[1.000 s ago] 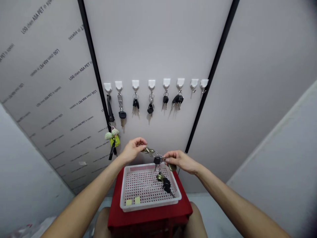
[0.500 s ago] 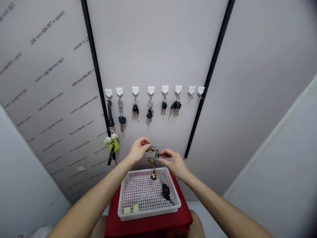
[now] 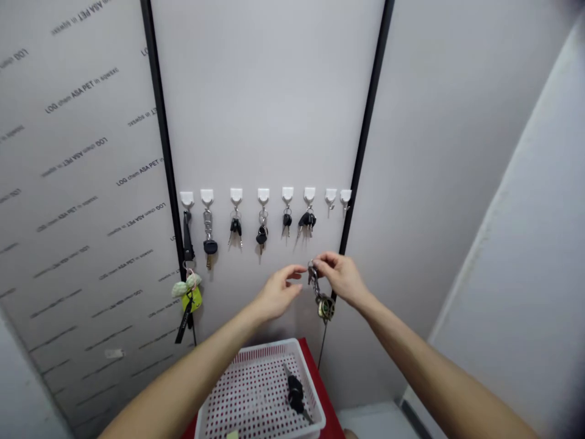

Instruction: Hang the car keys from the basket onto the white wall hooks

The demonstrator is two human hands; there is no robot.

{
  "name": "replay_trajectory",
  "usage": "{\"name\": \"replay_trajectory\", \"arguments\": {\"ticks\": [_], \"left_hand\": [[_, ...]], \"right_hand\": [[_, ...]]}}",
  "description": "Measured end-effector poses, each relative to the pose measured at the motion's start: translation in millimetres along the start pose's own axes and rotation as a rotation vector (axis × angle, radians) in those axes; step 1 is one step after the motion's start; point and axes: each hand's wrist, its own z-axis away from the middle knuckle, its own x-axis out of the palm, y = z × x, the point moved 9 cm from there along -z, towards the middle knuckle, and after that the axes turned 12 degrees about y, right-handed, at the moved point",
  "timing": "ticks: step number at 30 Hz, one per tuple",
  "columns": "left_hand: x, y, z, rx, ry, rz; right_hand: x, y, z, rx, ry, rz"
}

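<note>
Key ring (image 3: 312,273) partly hidden by right fingers (image 3: 325,262)

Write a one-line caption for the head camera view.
Right hand holds a key ring below white wall hooks, left hand beside it.

My right hand (image 3: 342,279) pinches a key ring (image 3: 312,272), with a bunch of keys (image 3: 325,307) dangling below it. My left hand (image 3: 278,294) is open, its fingers just beside the ring. At eleven o'clock from the hands, white adhesive hooks (image 3: 262,195) line the wall panel (image 3: 274,122), most holding keys. At seven o'clock, a white plastic basket (image 3: 256,356) holds a black car key (image 3: 295,393).
</note>
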Motion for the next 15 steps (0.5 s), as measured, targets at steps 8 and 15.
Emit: {"name": "replay_trajectory", "arguments": {"ticks": [8, 15], "left_hand": [[34.3, 59.1, -61.4, 0.206, 0.076, -0.229], [38.3, 63.9, -76.1, 0.177, 0.113, -0.347]], "right_hand": [[-62.9, -13.4, -75.1, 0.016, 0.396, -0.124], [-61.7, 1.3, -100.7, 0.159, 0.504, -0.174]]}}
